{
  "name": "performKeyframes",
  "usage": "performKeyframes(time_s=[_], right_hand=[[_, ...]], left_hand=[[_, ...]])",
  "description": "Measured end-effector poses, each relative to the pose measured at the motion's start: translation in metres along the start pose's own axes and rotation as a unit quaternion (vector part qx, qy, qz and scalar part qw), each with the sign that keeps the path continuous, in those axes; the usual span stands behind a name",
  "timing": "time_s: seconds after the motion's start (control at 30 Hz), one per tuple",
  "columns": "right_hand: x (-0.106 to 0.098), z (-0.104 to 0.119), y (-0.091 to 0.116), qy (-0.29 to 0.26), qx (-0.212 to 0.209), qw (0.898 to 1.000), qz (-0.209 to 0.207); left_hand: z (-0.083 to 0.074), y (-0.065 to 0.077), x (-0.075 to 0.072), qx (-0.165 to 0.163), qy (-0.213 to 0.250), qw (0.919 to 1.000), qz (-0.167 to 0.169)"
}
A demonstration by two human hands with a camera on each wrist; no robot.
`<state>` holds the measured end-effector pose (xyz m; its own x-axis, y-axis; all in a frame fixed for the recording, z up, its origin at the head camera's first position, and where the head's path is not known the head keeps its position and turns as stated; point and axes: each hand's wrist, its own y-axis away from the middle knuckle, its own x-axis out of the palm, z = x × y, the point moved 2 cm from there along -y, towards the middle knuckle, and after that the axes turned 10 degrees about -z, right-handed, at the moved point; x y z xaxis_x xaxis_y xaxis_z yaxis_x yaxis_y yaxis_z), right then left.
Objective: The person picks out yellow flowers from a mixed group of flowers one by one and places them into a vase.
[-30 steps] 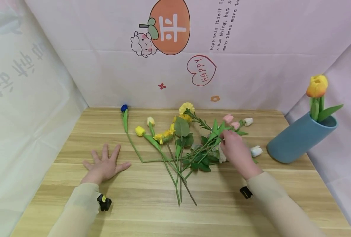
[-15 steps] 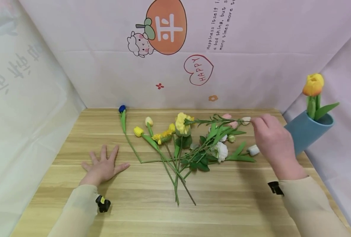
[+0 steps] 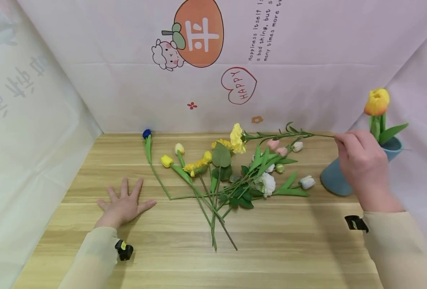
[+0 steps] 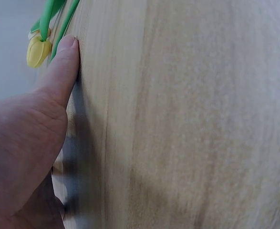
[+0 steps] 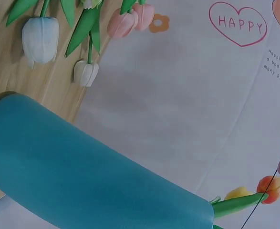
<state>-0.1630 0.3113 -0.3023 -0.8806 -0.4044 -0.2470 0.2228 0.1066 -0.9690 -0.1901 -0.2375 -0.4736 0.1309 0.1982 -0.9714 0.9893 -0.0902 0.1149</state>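
My right hand (image 3: 366, 170) pinches the stem of a yellow carnation (image 3: 237, 139), raised above the far side of the table with its bloom pointing left. The stem's thin end pokes out beyond the hand, over the mouth of a blue vase (image 3: 334, 178). In the right wrist view that stem (image 5: 259, 205) crosses in front of the tulip leaves, and the fingers show only at the right edge. Orange-yellow tulips (image 3: 377, 102) stand in the vase. My left hand (image 3: 122, 206) lies on the table with fingers spread, holding nothing. Near its thumb is a yellow tulip (image 4: 38, 52).
Several flowers lie in a crossed heap mid-table: yellow sunflowers (image 3: 199, 165), pink tulips (image 3: 281, 151), a white rose (image 3: 267, 184) and a white-blue tulip (image 3: 307, 182). A blue tulip (image 3: 146, 134) lies at the back left. Printed cloth (image 3: 126, 92) hangs behind the table (image 3: 278, 249).
My right hand has lifted the yellow carnation out of the heap and carried it rightward to the vase. The left hand stays in place.
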Motion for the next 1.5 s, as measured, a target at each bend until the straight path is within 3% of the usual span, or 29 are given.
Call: performKeyframes(time_s=[0.33, 0.47, 0.7, 0.93, 1.07, 1.23, 1.37, 1.5], right_hand=[[0.007, -0.014, 0.002, -0.029, 0.016, 0.999, 0.027], [0.007, -0.029, 0.004, -0.014, 0.053, 0.998, 0.039], [0.002, -0.054, 0.003, 0.017, 0.117, 0.993, 0.013], [-0.003, -0.064, -0.005, 0.03, 0.162, 0.986, 0.014], [-0.007, -0.073, -0.004, 0.066, 0.228, 0.971, 0.04], [-0.016, -0.082, 0.003, 0.145, 0.311, 0.936, 0.075], [-0.022, -0.089, 0.005, 0.179, 0.342, 0.919, 0.086], [-0.03, -0.096, 0.009, 0.19, 0.369, 0.899, 0.141]], left_hand=[[0.001, 0.0, 0.001, -0.001, -0.002, 1.0, -0.002], [0.001, 0.0, 0.002, 0.001, -0.005, 1.0, -0.001], [0.0, 0.001, 0.002, -0.001, -0.006, 1.0, -0.001], [-0.001, 0.002, -0.001, -0.001, -0.006, 1.0, -0.005], [-0.001, 0.002, -0.001, -0.001, -0.004, 1.0, -0.004], [0.001, 0.001, 0.0, -0.002, 0.004, 1.0, -0.007], [0.002, 0.0, 0.0, -0.002, 0.016, 0.9997, -0.018], [-0.004, -0.002, -0.001, 0.01, 0.046, 0.9976, -0.051]])
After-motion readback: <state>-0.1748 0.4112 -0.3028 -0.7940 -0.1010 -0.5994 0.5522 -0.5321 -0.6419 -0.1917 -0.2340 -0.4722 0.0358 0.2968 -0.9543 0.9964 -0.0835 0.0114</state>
